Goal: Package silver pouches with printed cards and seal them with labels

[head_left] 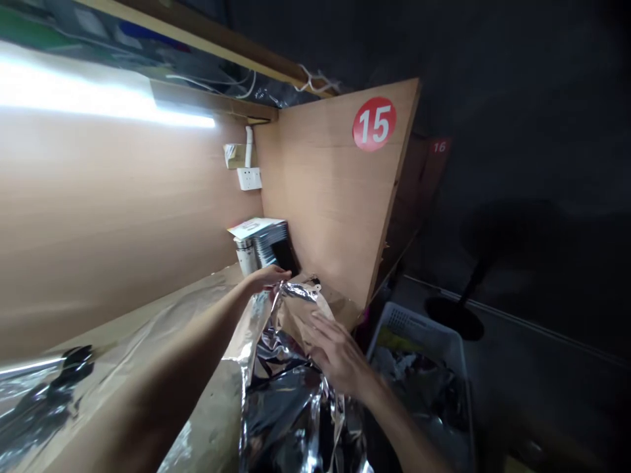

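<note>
the crumpled foil sheet (pixel 290 407) is running off the bottom edge, hiding its lower end, and the left hand (pixel 266 279) is tucking its fingertips out of sight behind a fold of it. the right hand (pixel 335 355) is trailing its forearm out of the picture. the plastic crate (pixel 419 368) is holding contents too dark and jumbled to tell, and the booklet (pixel 254 228) is showing print too small to read.
</note>
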